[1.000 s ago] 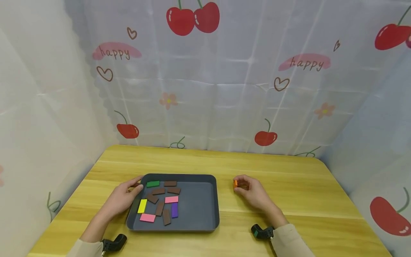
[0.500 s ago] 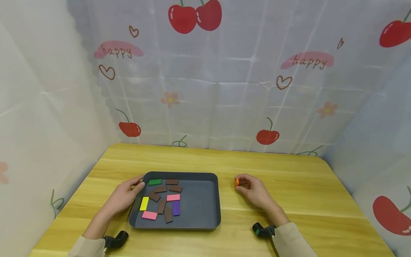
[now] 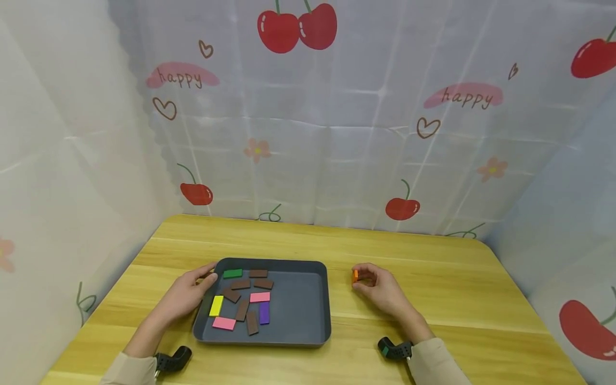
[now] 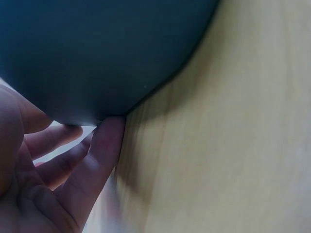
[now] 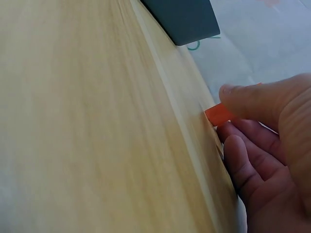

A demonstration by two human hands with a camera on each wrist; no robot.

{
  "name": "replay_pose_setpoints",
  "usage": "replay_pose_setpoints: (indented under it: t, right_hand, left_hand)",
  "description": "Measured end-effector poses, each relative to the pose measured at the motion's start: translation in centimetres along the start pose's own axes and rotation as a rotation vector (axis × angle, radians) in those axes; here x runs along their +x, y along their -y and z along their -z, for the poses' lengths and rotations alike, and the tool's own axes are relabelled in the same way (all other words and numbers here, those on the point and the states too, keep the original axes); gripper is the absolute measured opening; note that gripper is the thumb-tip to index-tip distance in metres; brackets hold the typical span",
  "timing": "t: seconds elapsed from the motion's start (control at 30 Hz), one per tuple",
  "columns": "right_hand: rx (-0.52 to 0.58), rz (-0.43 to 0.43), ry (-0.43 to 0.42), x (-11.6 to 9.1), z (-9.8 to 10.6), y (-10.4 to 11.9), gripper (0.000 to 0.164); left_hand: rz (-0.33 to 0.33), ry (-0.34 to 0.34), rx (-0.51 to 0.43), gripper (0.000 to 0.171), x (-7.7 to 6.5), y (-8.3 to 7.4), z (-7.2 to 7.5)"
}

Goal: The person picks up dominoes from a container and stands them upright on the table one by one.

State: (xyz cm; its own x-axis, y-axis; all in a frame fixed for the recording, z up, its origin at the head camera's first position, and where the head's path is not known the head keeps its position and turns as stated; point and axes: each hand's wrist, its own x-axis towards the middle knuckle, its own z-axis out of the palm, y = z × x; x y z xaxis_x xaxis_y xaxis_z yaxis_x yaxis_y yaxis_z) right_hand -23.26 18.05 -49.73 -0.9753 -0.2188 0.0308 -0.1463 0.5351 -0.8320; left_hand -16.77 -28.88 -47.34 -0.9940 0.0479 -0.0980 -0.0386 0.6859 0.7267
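A dark grey tray (image 3: 299,305) lies on the table with several flat brown dominoes (image 3: 252,323) in its left half. Among them are a green domino (image 3: 233,273), a yellow one, a purple one and two pink ones. At the tray's upper left corner, my left hand (image 3: 185,294) holds the rim, thumb at the top edge and fingertips against the outer wall (image 4: 97,58). To the right of the tray, my right hand (image 3: 382,289) pinches an orange domino (image 5: 221,115) between thumb and fingers. It is upright at the tabletop; whether it touches the wood is unclear.
The wooden table (image 3: 462,299) extends around the tray on all sides. A pale curtain (image 3: 317,160) with cherry prints hangs behind it and along both sides. Black wrist cameras (image 3: 173,359) sit under both forearms, near the table's front.
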Motion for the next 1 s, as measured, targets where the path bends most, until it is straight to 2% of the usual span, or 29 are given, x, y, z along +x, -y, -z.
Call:
replay_pose_setpoints:
  t: [0.17,0.33,0.6,0.83,1.0]
  right_hand:
    - [-0.023,-0.003,-0.006,0.0,0.1,0.5,0.042]
    - [-0.071,0.029,-0.025,-0.2,0.8,1.6,0.046]
    - [-0.172,0.149,-0.062,-0.2,1.1,4.1,0.044]
    - [-0.168,0.199,-0.033,0.1,-0.1,6.3,0.04]
    - [-0.133,0.225,0.036,1.0,-1.2,8.4,0.036]
  left_hand:
    - [-0.002,-0.007,0.004,0.059,-0.1,-0.2,0.2]
    - [0.0,-0.006,0.002,0.059,0.3,-0.5,0.2]
    - [-0.004,-0.006,0.003,0.059,0.8,-0.6,0.2]
    - [0.01,0.004,-0.017,0.059,0.6,-0.4,0.2]
    - [0.032,0.002,-0.023,0.059,0.2,-0.1,0.1]
